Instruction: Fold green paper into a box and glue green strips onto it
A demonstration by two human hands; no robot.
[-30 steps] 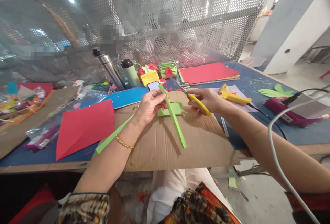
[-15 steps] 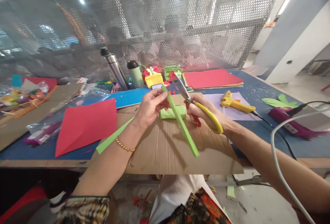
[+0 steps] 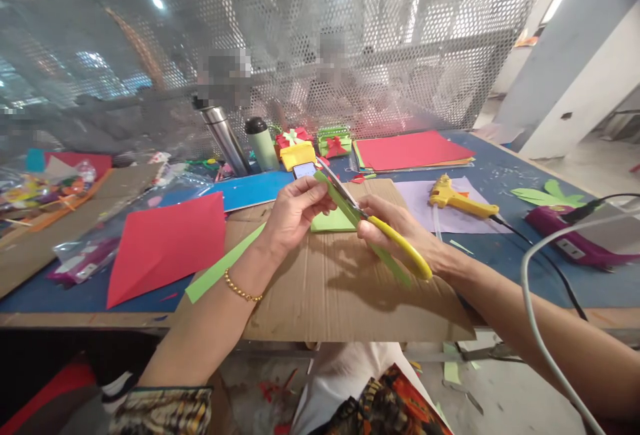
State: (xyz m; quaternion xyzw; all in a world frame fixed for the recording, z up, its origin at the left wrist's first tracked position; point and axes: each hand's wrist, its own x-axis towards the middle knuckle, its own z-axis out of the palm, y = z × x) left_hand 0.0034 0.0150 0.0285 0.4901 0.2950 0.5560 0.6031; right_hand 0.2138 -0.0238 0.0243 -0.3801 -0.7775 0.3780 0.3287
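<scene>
My left hand (image 3: 300,211) pinches the upper end of a narrow green paper strip (image 3: 395,265), which slants down to the right beneath my other hand. In my right hand (image 3: 395,225) are scissors (image 3: 407,251) with yellow handles, their blades pointing up and left along the strip, close to my left fingertips. Whether the blades touch the paper I cannot tell. Behind the strip, a folded green paper piece (image 3: 327,221) lies on the brown cardboard sheet (image 3: 310,295). Another green strip (image 3: 223,268) lies partly under my left forearm.
Red paper (image 3: 170,241) lies at the left. A yellow glue gun (image 3: 463,201) rests on lilac paper (image 3: 415,188) at the right, near a purple power strip (image 3: 565,238) and a white cable (image 3: 533,308). Bottles (image 3: 263,145) and small paper boxes (image 3: 297,155) stand at the back.
The scissors have swung down and left, and their blades now lie along the strip near my left fingers. The strip's lower end has shifted right, under my right hand.
</scene>
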